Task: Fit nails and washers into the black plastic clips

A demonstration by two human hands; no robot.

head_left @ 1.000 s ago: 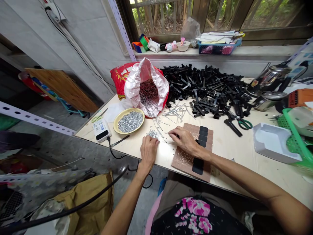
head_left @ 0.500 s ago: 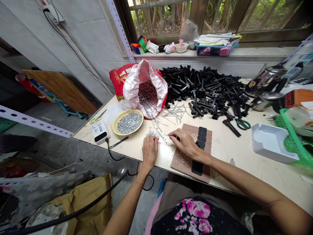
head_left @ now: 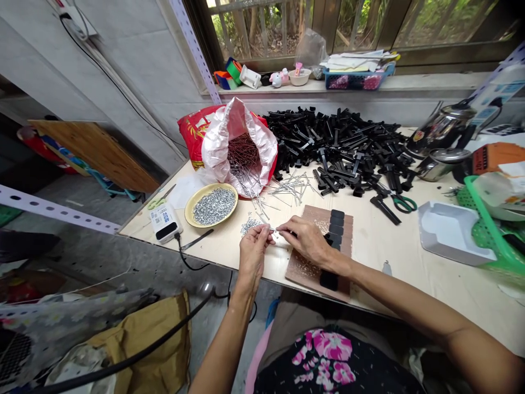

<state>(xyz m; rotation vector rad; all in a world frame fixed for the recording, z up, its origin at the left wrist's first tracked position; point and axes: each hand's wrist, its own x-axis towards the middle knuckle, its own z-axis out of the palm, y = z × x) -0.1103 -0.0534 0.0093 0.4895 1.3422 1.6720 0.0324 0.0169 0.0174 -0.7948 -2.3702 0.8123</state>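
Observation:
My left hand (head_left: 253, 250) is lifted just off the table, its fingers pinched together beside a small heap of silver washers (head_left: 250, 224). My right hand (head_left: 305, 239) pinches a thin metal pin (head_left: 274, 229) whose tip points at the left fingers. What the left fingers hold is too small to name. Both hands meet at the left edge of a brown perforated board (head_left: 311, 262) carrying a column of black plastic pieces (head_left: 335, 230). Loose pins (head_left: 293, 187) lie beyond them.
A yellow dish of washers (head_left: 211, 204), an open bag of pins (head_left: 241, 148) and a big heap of black plastic parts (head_left: 344, 148) fill the far table. Scissors (head_left: 400, 202), a white tray (head_left: 451, 232), a green basket (head_left: 492, 230) and a kettle (head_left: 445, 128) stand at right. A white charger (head_left: 164, 222) lies at left.
My left hand has risen from the washer heap and turned its pinched fingers toward the right hand. The right hand stays by the board with its pin.

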